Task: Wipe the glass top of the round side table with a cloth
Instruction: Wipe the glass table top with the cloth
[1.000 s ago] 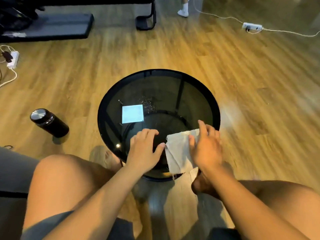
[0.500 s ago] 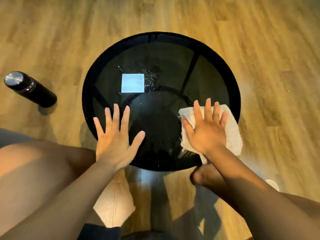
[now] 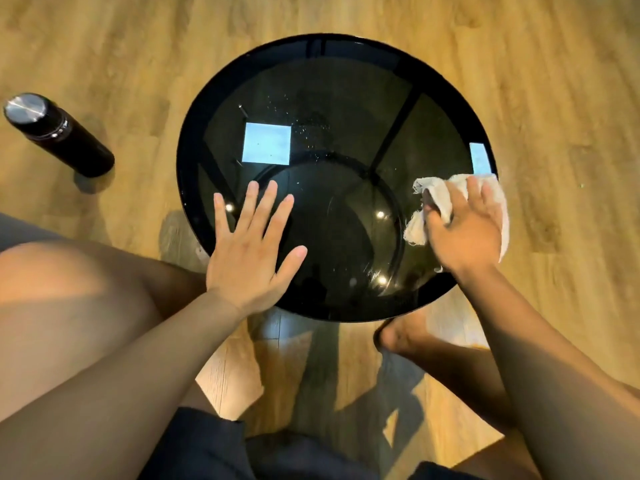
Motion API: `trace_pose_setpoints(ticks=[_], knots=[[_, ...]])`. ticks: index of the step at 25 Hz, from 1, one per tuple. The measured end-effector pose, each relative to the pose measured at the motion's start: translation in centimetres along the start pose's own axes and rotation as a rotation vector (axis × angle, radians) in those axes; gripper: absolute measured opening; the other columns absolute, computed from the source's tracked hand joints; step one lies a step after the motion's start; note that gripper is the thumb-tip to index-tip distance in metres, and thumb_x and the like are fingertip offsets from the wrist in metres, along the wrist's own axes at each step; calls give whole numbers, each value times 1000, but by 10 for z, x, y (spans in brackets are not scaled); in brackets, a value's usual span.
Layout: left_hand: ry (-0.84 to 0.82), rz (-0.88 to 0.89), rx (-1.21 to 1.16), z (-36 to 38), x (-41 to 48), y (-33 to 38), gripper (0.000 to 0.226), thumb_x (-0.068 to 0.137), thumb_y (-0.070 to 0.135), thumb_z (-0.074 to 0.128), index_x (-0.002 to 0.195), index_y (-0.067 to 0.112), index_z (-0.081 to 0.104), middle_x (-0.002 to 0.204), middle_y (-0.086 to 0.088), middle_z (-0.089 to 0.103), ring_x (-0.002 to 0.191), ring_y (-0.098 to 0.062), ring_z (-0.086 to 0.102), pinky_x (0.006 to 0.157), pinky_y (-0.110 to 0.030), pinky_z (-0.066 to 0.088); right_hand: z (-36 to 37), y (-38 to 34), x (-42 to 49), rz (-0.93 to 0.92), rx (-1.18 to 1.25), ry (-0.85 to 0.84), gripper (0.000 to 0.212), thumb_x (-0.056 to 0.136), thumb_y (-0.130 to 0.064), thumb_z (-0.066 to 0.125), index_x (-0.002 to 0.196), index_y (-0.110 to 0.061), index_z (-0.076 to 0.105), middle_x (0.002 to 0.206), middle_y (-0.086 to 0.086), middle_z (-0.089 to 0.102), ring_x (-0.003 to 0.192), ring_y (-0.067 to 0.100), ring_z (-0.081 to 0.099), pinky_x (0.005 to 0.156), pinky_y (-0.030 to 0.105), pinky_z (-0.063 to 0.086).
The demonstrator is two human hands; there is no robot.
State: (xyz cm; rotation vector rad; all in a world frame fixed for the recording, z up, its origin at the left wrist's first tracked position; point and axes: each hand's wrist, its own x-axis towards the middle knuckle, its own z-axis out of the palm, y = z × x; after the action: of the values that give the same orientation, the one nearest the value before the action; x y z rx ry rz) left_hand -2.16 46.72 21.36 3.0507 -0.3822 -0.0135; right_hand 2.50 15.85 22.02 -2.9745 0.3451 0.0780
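Head camera, looking straight down past bare knees at a round, dark glass-topped counter on a wooden floor. Left hand flat on the near-left part of the glass, palm down, fingers spread wide, holding nothing. Right hand pressed onto a crumpled white cloth at the right edge of the glass, fingers bent over the fabric; cloth bunched under the palm, part of it hanging past the rim. Fine white specks scattered on the glass near the centre, beside a bright square reflection. Black bottle with a silver cap on the floor, well to the left of the counter. Bare foot on the floor just below the near rim.
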Motion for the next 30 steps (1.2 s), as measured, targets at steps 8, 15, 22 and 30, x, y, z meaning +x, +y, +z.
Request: trace_pose_setpoints(ticks=[8,15,22,30], knots=[[25,-3,-36,1,-1,-3,71,98,59,9,155,17,17,164,-12,16,152,-32,9,119,-62,4,22,-118,-130,-283,146,113,42,91,-40,57,127,-17,60,129,10,64,124,32,56,106,47,41],[-1,-4,-43,1,-1,-1,68,98,56,6,155,20,16,164,-10,16,152,-30,6,119,-60,1,19,-26,-90,-568,7,-4,60,88,-42,41,143,-21,49,153,10,43,150,12,14,121,38,12],[0,2,-84,0,-1,-3,71,97,61,13,155,19,17,164,-10,16,152,-31,7,119,-60,1,-7,28,-16,32,-17,66,58,89,-49,36,142,-29,49,158,11,32,146,37,26,117,44,28],[67,-8,-148,2,-2,-3,63,100,48,14,152,15,26,161,-10,26,151,-27,15,121,-55,2,25,-129,-135,-493,190,62,35,87,-28,64,121,-20,64,131,14,58,120,34,55,103,49,46]])
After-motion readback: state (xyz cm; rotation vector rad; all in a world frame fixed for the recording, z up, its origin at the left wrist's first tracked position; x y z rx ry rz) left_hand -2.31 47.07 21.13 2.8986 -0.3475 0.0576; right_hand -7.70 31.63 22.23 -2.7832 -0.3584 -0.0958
